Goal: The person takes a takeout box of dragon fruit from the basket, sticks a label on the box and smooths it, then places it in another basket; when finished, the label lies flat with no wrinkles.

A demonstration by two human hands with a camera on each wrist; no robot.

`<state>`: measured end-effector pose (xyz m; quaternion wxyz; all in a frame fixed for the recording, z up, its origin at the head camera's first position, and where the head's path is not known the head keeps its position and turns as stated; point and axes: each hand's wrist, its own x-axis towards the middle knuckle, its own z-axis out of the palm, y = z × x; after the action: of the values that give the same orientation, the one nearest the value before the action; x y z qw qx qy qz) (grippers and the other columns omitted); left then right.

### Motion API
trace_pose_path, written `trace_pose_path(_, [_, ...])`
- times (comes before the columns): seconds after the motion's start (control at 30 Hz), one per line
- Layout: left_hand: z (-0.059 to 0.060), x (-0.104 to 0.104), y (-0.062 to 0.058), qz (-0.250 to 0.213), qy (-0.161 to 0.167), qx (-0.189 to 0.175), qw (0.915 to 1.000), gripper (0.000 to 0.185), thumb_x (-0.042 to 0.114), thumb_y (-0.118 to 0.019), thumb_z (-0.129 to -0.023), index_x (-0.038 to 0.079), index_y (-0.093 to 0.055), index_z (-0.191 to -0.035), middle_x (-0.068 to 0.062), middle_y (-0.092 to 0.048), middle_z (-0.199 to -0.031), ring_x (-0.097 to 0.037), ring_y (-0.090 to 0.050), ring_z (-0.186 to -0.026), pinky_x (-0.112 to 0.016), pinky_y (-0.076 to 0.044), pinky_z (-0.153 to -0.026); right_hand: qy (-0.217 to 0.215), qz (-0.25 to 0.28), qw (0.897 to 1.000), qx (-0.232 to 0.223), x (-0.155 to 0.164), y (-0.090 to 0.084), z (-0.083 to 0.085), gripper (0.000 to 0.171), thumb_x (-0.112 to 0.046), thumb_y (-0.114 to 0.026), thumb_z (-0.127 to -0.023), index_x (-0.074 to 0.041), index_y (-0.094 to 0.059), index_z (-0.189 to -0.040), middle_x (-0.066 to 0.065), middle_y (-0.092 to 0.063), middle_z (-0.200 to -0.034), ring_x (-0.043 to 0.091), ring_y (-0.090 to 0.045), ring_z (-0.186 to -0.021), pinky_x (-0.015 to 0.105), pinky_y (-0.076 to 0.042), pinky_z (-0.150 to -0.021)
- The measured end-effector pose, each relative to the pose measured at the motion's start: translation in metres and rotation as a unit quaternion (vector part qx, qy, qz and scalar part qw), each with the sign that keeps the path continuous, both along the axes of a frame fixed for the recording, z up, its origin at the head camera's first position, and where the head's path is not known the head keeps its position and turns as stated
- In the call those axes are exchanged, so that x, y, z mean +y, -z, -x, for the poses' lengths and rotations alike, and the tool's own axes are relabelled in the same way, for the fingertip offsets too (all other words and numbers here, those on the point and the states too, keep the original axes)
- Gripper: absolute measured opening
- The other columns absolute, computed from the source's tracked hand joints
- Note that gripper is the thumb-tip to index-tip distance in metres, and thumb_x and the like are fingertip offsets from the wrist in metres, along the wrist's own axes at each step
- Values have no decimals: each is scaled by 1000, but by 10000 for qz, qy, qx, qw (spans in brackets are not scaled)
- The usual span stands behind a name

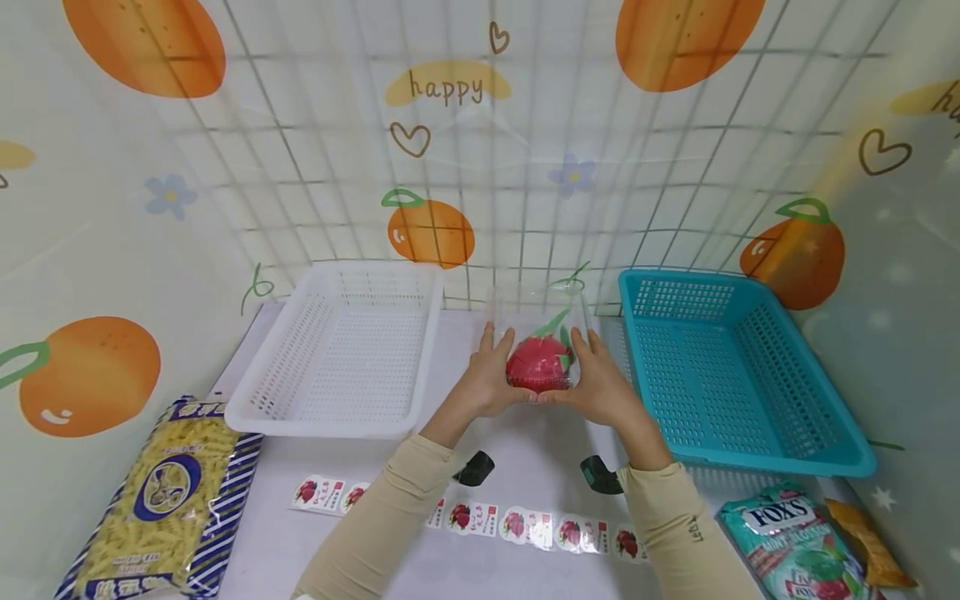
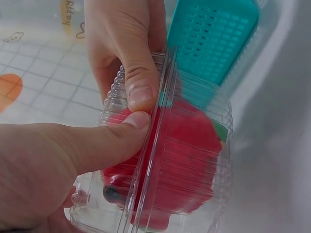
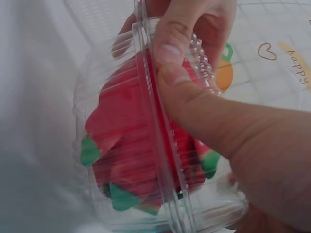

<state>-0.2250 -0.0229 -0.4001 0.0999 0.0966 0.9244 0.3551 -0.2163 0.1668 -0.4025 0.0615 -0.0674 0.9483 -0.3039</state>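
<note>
The left hand and the right hand grip the clear box between white basket and teal basket, fingers along its sides, thumbs pressing the rim (their tips meet). Red dragon fruit is inside.

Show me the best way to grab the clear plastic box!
Probably hold the clear plastic box by opposite sides, coming from left and right, as the left hand and right hand do. Its ribbed walls should help fingers grip; thumbs can press the rim where both halves meet.
</note>
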Motion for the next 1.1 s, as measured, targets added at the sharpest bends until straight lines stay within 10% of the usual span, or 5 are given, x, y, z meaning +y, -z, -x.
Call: trace_pose_path(1.1, [10, -4, 34, -61, -84, -54, 9999, 106, 23, -90, -79, 11, -27, -162, -19, -5, -172, -55, -28, -148, -66, -44, -108, 0, 107, 9998, -144, -3, 30, 8, 120, -41, -88, -78, 3, -14, -162, 37, -9, -165, 62, -25, -146, 71, -43, -103])
